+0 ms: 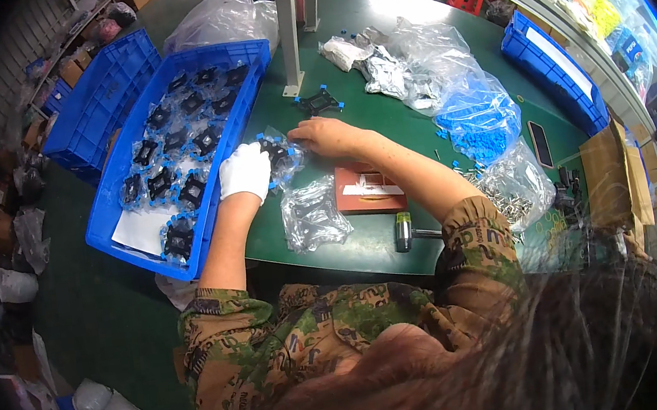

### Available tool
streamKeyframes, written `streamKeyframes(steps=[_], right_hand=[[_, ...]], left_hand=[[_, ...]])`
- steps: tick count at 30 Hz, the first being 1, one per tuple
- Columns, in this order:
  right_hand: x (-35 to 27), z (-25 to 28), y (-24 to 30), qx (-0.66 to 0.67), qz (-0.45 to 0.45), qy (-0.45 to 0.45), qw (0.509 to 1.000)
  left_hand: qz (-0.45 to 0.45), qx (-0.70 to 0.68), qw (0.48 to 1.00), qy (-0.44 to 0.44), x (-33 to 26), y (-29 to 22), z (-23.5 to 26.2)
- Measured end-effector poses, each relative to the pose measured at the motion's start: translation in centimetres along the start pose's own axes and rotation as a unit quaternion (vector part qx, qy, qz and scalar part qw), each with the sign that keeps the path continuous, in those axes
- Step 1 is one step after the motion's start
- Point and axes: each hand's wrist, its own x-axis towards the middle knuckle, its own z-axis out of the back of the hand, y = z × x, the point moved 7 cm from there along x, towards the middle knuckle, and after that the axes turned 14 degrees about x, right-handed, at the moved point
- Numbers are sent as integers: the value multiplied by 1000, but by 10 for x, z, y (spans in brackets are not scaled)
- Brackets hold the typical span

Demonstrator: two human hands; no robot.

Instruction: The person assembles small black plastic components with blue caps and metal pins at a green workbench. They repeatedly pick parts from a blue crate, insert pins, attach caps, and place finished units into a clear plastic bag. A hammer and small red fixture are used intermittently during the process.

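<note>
**Bagged bracket: handling and hand state**

Reference: clock centred on the bagged bracket, 12 straight ahead of me.

1. Nearest me, at 5 o'clock: a pile of clear bags (314,216) on the green table (368,241).
2. At centre, on the table between my hands: the bagged bracket (279,152), black with blue corner tabs. I judge it light and stiff, its clear film soft and slippery. Best hold: the rigid black frame through the film, sparing the corner tabs.
3. My left hand (245,172), white-gloved, meets the bag at 8 o'clock, fingers close together; I cannot tell whether they pinch it.
4. My right hand (329,134), bare, is partly curled at the bag's edge, between 2 and 3 o'clock; its grip is hidden.
5. Farther, between 1 and 2 o'clock: an unbagged bracket (320,100), apart from both hands.
</note>
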Motion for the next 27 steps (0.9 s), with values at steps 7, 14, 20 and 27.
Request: streamKeyframes(steps=[7, 14, 20, 27], right_hand=[[-1, -11, -6, 79, -23, 30, 996], [-7, -11, 1, 147, -65, 33, 986], [-19, -6, 13, 213, -159, 76, 961], [-26, -23, 5, 359, -195, 38, 912]], left_hand=[[-5, 25, 1000, 16, 1, 0, 1], [-21, 31, 999, 13, -2, -5, -1], [-26, 21, 999, 33, -13, -4, 4], [-63, -9, 998, 4, -15, -1, 3]])
